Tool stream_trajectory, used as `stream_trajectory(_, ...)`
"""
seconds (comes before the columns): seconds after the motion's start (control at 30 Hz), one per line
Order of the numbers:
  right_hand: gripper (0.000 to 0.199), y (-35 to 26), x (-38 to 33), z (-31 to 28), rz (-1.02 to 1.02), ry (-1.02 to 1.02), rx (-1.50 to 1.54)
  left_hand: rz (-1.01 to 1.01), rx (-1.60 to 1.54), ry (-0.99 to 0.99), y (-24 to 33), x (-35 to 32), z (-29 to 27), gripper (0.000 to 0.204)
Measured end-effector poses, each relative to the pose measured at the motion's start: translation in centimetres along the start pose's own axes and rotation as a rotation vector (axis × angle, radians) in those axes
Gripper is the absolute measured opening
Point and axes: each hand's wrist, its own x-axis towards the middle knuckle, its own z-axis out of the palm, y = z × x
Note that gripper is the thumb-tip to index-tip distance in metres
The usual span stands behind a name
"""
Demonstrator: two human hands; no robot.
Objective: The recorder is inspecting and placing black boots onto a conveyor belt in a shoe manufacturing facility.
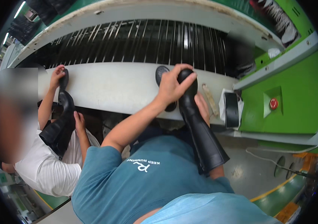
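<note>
A tall black boot [198, 127] slants across the front of my body, its toe end over the white table and its wide shaft opening near my right side. Fingers and thumb of my left hand [174, 85] are closed over the toe end. Lower down, my right hand [202, 108] grips the boot from its right side, partly hidden behind it. Under my left hand and wrist, a black shoe sole [161, 73] lies on the table, its middle covered.
The white table [110, 86] borders a bed of metal rods [144, 41]. A tan strip [210, 99] and a dark phone-like slab [231, 109] lie on the right. Beyond stands a green machine with a red button [274, 103]. At left, a co-worker holds another black boot [66, 108].
</note>
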Motion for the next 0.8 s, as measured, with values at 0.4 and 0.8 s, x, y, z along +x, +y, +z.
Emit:
stream_trajectory(0.4, 0.069, 3.8, 1.1, -4.0, 0.907, 0.306, 1.441, -0.054, 0.896, -0.251, -11.5, 0.2, -6.6, 0.073)
stream_trajectory(0.8, 0.064, -1.4, -2.4, 1.1, 0.271, -0.015, 0.417, -0.236, -0.529, -0.023, -1.9, -0.7, -4.9, 0.028)
